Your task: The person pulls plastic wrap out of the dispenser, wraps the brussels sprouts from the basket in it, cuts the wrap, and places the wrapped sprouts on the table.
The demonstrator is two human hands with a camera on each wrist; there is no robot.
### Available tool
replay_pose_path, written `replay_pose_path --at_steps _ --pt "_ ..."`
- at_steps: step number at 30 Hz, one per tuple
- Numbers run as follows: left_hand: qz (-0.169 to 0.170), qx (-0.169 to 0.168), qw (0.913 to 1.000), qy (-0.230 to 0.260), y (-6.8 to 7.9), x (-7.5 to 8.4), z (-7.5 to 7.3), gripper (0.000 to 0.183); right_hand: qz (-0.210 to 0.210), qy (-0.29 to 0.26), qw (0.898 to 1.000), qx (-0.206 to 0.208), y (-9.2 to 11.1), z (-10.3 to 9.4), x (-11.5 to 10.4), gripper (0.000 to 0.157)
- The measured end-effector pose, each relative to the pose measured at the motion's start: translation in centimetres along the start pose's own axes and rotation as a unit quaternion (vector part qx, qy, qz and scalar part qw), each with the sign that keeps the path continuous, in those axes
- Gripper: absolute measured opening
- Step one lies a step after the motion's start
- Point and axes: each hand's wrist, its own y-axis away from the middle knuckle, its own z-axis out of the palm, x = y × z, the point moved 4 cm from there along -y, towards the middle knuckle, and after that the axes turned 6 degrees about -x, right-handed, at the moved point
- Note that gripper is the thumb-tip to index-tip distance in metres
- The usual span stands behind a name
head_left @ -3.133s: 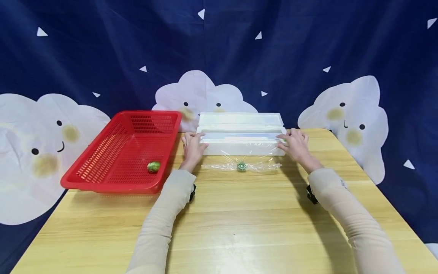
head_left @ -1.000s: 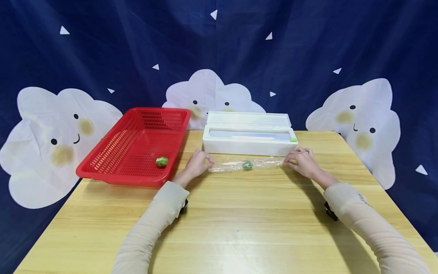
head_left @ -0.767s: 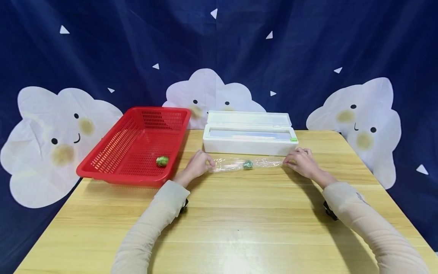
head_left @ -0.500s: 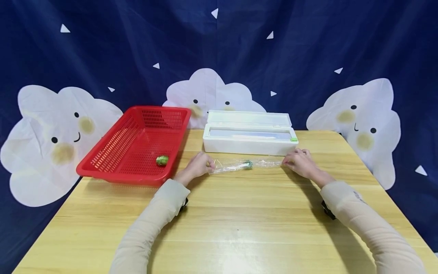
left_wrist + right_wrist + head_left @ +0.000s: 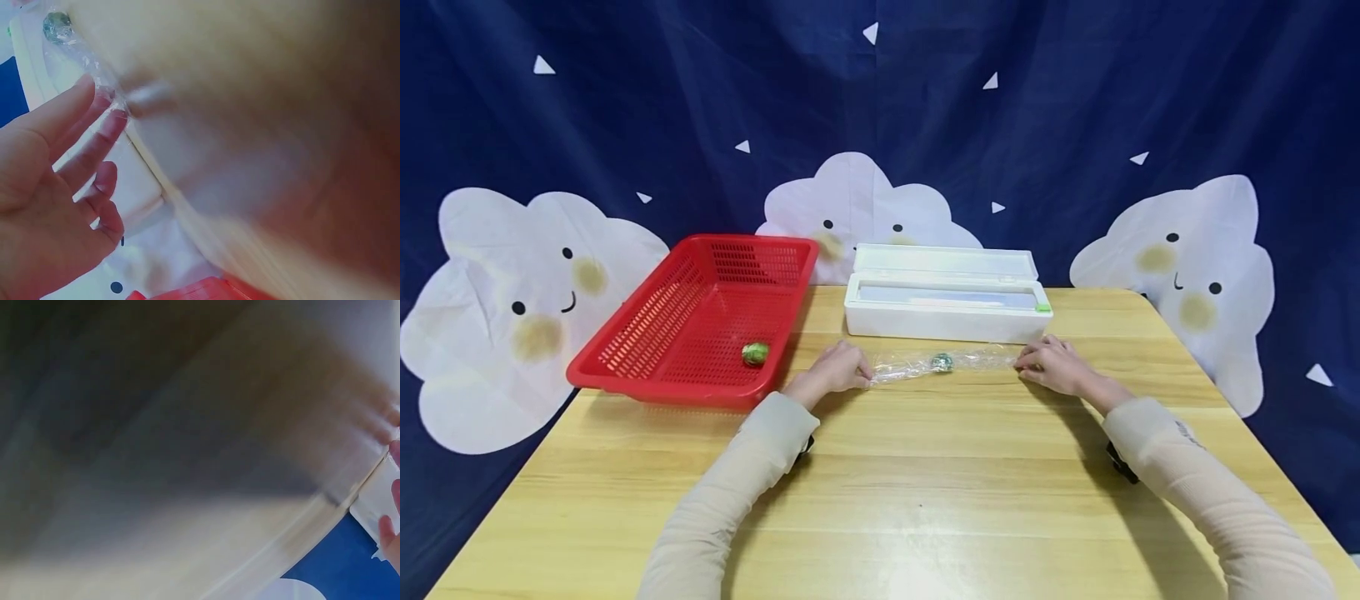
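Strung between left hand (image 5: 833, 369) and right hand (image 5: 1054, 365), just in front of the long, smooth white box (image 5: 947, 323) with raised lid: crinkled, glossy clear film (image 5: 977, 359), drawn narrow, with a small round green ball (image 5: 942, 362) bundled near its middle. Left thumb and fingertips pinched on one end, other fingers loosely bent; right fingertips pinched on the opposite end. Beside left hand, slotted red basket (image 5: 662, 385) with leafy green lump (image 5: 755, 354) inside. Contact between film and wood-grained table (image 5: 917, 467) hard to make out; right hand mostly cut off in its wrist view.
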Motion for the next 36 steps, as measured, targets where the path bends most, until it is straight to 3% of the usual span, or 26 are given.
replay_pose_path --at_steps 5,9,10,13,15,16,17,18,20,21,24,26,29,31,36 --pt "-0.065 -0.015 0.9973 0.030 -0.4 -0.4 0.0 0.006 -0.003 -0.008 1.000 -0.010 0.2 -0.1 0.0 0.022" --pt "-0.081 -0.041 0.9900 0.108 -1.6 -2.4 1.3 0.013 0.003 -0.012 1.000 -0.019 0.1 -0.1 -0.1 0.021" --pt "-0.066 -0.040 0.9871 0.140 -2.5 -3.8 2.5 0.018 0.004 -0.013 1.000 -0.020 0.1 -0.1 -0.1 0.020" --pt "-0.089 -0.066 0.9743 0.196 -6.3 -8.7 7.3 0.024 0.014 -0.020 0.999 -0.024 0.0 -0.1 -0.2 0.017" --pt "-0.118 -0.062 0.9724 0.192 -9.1 -12.1 10.6 0.025 0.024 -0.023 0.999 -0.029 -0.2 -0.1 -0.3 0.016" --pt "-0.129 -0.051 0.9744 0.177 -10.1 -13.3 11.7 0.026 0.030 -0.023 0.999 -0.033 -0.3 -0.1 -0.4 0.016" --pt "-0.161 -0.059 0.9738 0.149 -10.5 -13.5 11.9 0.027 0.038 -0.024 0.998 -0.037 -0.3 -0.2 -0.4 0.016" --pt "-0.180 -0.057 0.9744 0.122 -10.6 -13.3 11.7 0.029 0.046 -0.023 0.998 -0.040 -0.4 -0.2 -0.5 0.017" --pt "-0.223 -0.058 0.9692 0.087 -9.5 -11.2 9.3 0.029 0.066 -0.019 0.997 -0.047 -0.7 -0.3 -0.6 0.017" --pt "-0.254 -0.069 0.9615 0.079 -8.3 -9.3 7.5 0.028 0.078 -0.018 0.996 -0.049 -0.8 -0.3 -0.6 0.018" --pt "-0.306 -0.084 0.9459 0.067 -4.0 -2.8 1.5 0.031 0.120 -0.019 0.991 -0.050 -1.3 -0.3 -0.5 0.019" --pt "-0.324 -0.077 0.9410 0.063 -2.6 -0.5 -0.3 0.025 0.147 -0.023 0.988 -0.047 -1.5 -0.1 -0.4 0.019" --pt "-0.322 -0.065 0.9436 0.042 -2.2 0.3 -0.7 0.022 0.172 -0.031 0.984 -0.041 -1.7 0.0 -0.4 0.016" --pt "-0.321 -0.056 0.9451 0.026 -3.2 -0.6 0.5 0.020 0.182 -0.037 0.982 -0.043 -1.8 0.1 -0.4 0.015" --pt "-0.318 -0.036 0.9475 0.015 -3.1 -0.5 0.3 0.032 0.198 -0.041 0.978 -0.050 -2.4 -0.2 -0.1 0.018"
